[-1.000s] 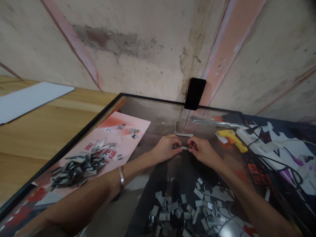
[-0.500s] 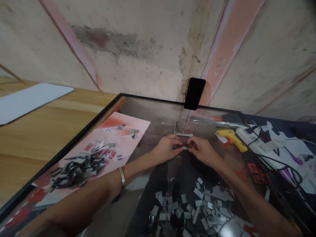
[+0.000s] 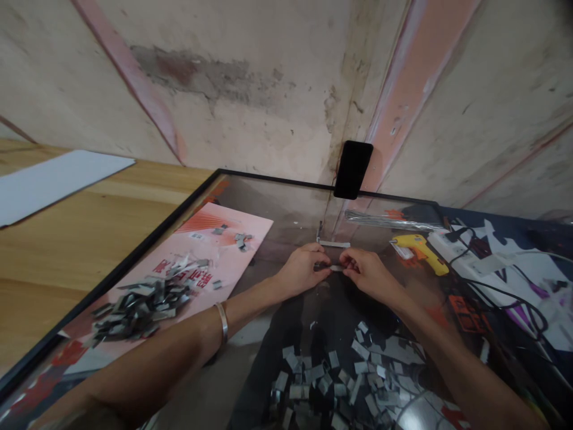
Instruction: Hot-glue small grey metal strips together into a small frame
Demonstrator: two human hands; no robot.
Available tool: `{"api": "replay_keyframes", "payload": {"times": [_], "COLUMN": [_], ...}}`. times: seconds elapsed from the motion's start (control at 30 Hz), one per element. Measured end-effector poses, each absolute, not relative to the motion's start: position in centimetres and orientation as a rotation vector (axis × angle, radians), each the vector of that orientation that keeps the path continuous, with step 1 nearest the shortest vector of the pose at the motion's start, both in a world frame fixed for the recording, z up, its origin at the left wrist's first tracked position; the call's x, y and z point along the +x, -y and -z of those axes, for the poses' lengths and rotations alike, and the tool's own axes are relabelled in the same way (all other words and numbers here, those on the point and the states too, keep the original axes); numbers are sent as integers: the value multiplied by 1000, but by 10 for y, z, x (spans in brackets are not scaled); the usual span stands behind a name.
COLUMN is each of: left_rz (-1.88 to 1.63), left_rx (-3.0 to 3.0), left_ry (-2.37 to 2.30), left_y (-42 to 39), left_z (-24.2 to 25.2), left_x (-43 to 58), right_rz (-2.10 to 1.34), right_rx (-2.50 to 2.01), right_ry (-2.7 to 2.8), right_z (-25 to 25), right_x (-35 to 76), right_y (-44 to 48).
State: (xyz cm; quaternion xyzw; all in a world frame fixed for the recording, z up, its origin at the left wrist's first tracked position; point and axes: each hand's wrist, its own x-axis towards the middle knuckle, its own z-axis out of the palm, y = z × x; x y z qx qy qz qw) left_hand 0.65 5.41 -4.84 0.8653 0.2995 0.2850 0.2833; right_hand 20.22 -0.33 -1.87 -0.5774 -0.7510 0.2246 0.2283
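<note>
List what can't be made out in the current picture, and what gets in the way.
- Head view: both ends of the small, flat grey strip, hidden by the fingers of the bare left hand and bare right hand.
- Head view: the full spread of loose rectangular grey pieces, cut off by the bottom edge.
- Head view: the far-left end of the flat white sheet, cut off by the left edge.

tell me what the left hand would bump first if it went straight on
Likely the right hand, which faces it across the small strip both seem to pinch; exact depth is hard to judge here.
</note>
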Motion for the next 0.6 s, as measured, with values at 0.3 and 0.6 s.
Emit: {"api": "replay_keyframes", "payload": {"times": [0.3,0.6], "left_rz": [-765,-768], "left_rx": [2317,2293], "left_ry": [-802,-798], "left_y": [-54,-53], "left_z": [49,49], "left_x": [6,5], "right_rz": [-658,-671], "right_rx": [-1594,-1593], "right_ry": [2059,2029], "right_z": [19,21], "right_x": [204,205], "right_y": [2,1]}}
